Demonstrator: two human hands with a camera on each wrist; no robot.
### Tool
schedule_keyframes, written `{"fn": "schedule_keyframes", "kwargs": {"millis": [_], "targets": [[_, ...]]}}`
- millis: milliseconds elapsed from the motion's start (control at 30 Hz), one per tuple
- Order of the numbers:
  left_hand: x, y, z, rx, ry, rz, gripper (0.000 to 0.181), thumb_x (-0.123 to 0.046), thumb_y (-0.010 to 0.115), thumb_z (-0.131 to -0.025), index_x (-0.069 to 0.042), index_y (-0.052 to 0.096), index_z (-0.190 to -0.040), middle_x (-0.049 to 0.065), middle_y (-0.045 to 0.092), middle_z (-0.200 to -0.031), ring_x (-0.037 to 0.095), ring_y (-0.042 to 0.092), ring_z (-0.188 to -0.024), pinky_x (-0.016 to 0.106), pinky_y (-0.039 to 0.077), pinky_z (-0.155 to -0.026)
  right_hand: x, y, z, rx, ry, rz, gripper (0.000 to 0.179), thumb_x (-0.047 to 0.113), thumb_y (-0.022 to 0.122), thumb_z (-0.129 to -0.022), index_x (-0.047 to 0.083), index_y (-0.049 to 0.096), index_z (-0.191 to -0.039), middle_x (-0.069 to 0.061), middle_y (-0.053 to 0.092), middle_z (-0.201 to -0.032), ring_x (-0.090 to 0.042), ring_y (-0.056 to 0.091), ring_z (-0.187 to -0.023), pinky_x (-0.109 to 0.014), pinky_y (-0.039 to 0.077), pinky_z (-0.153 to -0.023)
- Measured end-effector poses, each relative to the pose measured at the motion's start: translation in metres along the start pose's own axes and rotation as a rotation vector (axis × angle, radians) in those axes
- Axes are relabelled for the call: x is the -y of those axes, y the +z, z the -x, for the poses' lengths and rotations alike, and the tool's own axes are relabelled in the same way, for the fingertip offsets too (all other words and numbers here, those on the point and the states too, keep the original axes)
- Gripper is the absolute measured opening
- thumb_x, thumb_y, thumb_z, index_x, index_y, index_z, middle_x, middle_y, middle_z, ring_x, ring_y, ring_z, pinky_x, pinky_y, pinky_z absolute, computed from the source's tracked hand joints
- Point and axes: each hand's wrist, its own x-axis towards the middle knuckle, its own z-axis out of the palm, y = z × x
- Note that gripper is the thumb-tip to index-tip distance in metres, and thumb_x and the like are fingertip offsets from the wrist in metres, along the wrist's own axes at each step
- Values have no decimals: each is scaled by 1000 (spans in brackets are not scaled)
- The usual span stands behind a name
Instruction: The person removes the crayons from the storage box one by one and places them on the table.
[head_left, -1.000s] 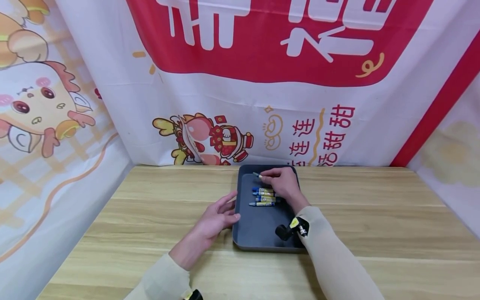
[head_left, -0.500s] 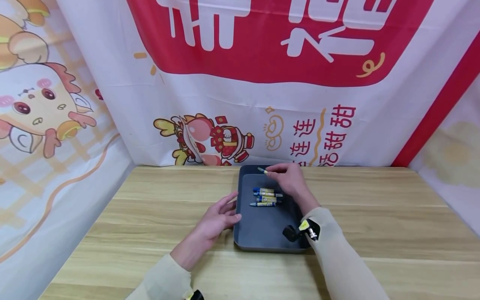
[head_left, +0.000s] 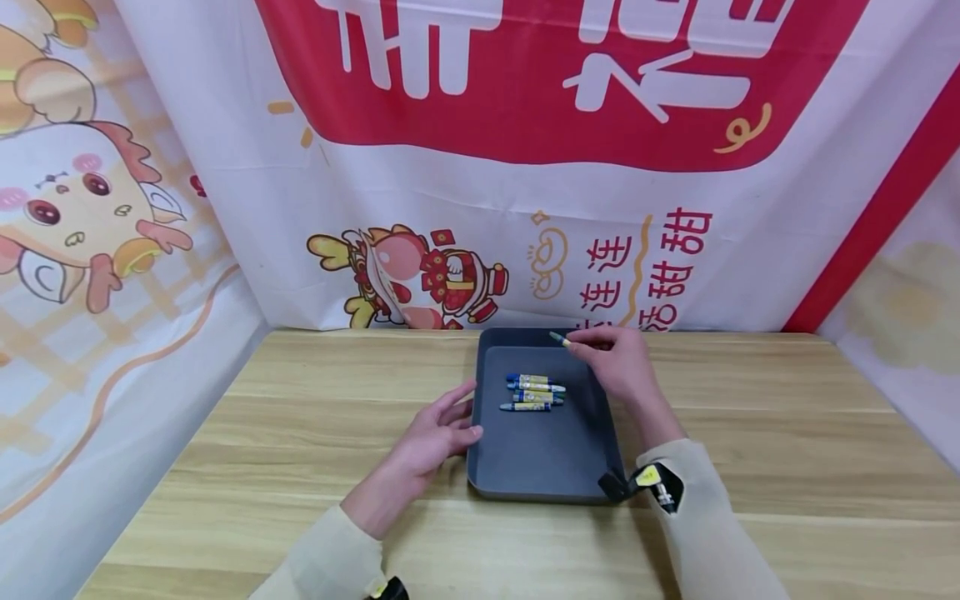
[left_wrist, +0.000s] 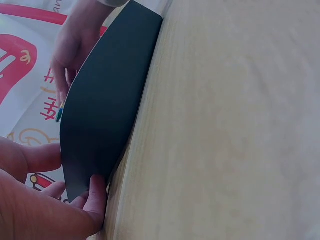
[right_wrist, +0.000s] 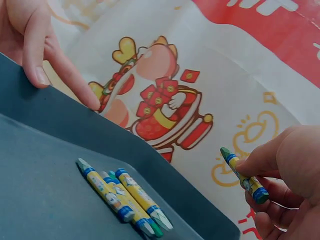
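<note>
A green-tipped crayon (head_left: 561,338) with a yellow and blue wrapper was pinched between the thumb and fingertips of the right hand (head_left: 617,364), just right of the frame's centre in the head view. It was held above the far rim of the dark grey tray (head_left: 545,462), its green point aimed toward the left of the frame. In the right wrist view the same crayon (right_wrist: 243,175) sat at the right of the frame, tilted, with its point up and to the left, and the right hand's fingers (right_wrist: 280,162) were curled round its lower end.

On the tray floor below and to the left of the held crayon lay a small bunch of crayons (head_left: 534,392), side by side and touching, a little above the centre of the frame. The right wrist view showed them (right_wrist: 122,195) in the lower left part of its frame, lying slantwise, their tips pointing to the lower right.

The left hand (head_left: 432,435) lay left of centre in the head view, its fingers fairly straight and held loosely apart, fingertips against the tray's left rim while the heel of the hand rested on the wooden table (head_left: 750,433). In the left wrist view the fingers (left_wrist: 95,195) touched the tray's outer wall (left_wrist: 105,110) at the lower left.

A printed banner (head_left: 480,150) with red panels and a cartoon figure filled the upper half of the head view, behind the table.
</note>
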Motion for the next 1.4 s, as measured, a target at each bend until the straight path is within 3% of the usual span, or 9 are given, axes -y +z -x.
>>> {"fn": "schedule_keyframes", "kwargs": {"millis": [267, 533, 900, 1400], "targets": [[-1, 0, -1, -4, -16, 0, 75, 4, 66, -98, -24, 43, -164, 21, 45, -166, 37, 55, -144, 47, 54, -113, -4, -15, 5, -35, 15, -1, 26, 25, 70, -103, 12, 79, -124, -13, 73, -128, -27, 61, -109, -33, 50, -88], [1, 1, 1, -1, -16, 0, 74, 3, 65, -99, -23, 42, -164, 22, 43, -166, 38, 54, -145, 49, 52, -114, -11, -29, 4, -55, 27, -21, 29, 27, 72, -102, 11, 78, -126, -15, 75, -129, -27, 63, -114, -32, 49, -91], [0, 4, 2, 2, -8, -5, 74, 3, 65, -99, -22, 41, -164, 24, 42, -167, 39, 54, -145, 51, 52, -115, -24, -45, 4, -103, 48, -31, 34, 31, 71, -103, 12, 77, -130, -14, 73, -131, -20, 62, -109, -25, 52, -85], [0, -2, 2, -2, -7, -2, 74, 3, 66, -98, -23, 43, -164, 23, 44, -166, 39, 54, -144, 50, 53, -113, -50, -44, -3, -183, 78, -33, 28, 20, 74, -100, 11, 78, -127, -14, 77, -128, -8, 64, -103, -19, 53, -80]]}}
